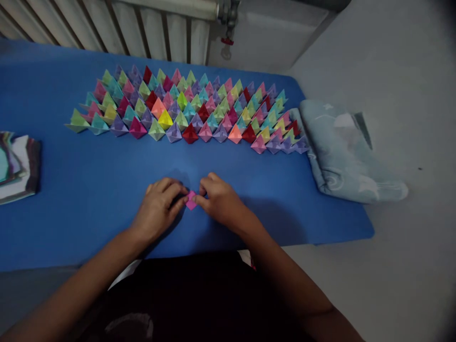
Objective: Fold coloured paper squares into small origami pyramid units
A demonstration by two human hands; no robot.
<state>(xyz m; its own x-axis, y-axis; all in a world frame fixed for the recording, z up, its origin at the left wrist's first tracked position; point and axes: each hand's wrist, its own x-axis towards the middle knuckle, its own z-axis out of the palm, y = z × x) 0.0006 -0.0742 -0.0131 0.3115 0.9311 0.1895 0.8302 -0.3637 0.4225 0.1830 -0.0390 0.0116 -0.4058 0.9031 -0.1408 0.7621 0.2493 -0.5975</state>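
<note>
Paper sheets in a loose stack (16,164) lie at the far left edge of the blue mat (89,199), mixed colours showing at their edges. Further right and toward the back, folded paper boats (185,107) stand in several close rows across the mat, touching one another, in pink, red, purple, green, yellow, teal and orange (the back rows run nearly to the mat's far edge, below a white radiator (160,28)).

Nearer the person, at the middle of the mat, the left hand (160,206) rests palm down with its fingers curled, the fingertips pinching the left side of a small pink folded paper (191,200). That paper lies on the mat between both hands, well apart from the front row of boats. The right hand (219,199) meets it from the other side, its fingers bent and closed on the paper's right edge, so the two hands nearly touch above it.

At the right end of the mat a folded pale blue cloth (342,152) lies half on the mat and half on the grey floor (402,266).
</note>
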